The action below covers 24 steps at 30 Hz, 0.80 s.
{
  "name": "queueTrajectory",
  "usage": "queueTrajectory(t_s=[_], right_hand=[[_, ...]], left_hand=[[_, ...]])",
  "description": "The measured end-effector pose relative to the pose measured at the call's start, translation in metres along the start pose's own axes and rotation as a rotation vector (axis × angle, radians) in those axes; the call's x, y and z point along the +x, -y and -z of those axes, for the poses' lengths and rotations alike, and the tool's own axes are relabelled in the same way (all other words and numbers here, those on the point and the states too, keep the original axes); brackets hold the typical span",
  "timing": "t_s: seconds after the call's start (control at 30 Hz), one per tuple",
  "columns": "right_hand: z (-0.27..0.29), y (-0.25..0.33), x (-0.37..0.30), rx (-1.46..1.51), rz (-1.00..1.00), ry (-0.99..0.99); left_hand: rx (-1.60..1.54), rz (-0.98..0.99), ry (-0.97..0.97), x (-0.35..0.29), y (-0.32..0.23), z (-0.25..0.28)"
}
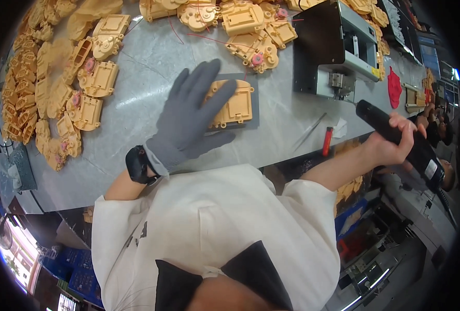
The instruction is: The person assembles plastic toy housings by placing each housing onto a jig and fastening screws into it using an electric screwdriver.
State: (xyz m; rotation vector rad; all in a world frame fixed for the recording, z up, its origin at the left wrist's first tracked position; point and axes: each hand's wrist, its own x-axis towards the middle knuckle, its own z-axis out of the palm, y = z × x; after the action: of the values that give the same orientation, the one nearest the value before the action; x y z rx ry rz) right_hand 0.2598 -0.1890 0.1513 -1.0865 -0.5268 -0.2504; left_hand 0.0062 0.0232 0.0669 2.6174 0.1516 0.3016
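Left hand [184,122], fingers spread, over yellow case [242,109]; right hand's [394,148] wrapped round raised black tool [377,119]; I judge case unfinished.

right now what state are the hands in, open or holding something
Left hand, grey-gloved: open, spread over a pale-orange boxy plastic housing; contact unclear.
Right hand, bare: closed around a long black corded tool.
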Motion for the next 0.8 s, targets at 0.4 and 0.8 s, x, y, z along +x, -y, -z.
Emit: queueTrajectory(t_s=[0.4, 0.8], right_hand=[[-0.027, 0.008, -0.056, -0.138, -0.111, 0.261], [-0.068, 0.011, -0.102, 0.084, -0.189, 0.600]], left_hand=[[-0.242, 0.178, -0.095, -0.003, 0.012, -0.041], [-0.337, 0.111, -0.105, -0.008, 0.008, -0.056]])
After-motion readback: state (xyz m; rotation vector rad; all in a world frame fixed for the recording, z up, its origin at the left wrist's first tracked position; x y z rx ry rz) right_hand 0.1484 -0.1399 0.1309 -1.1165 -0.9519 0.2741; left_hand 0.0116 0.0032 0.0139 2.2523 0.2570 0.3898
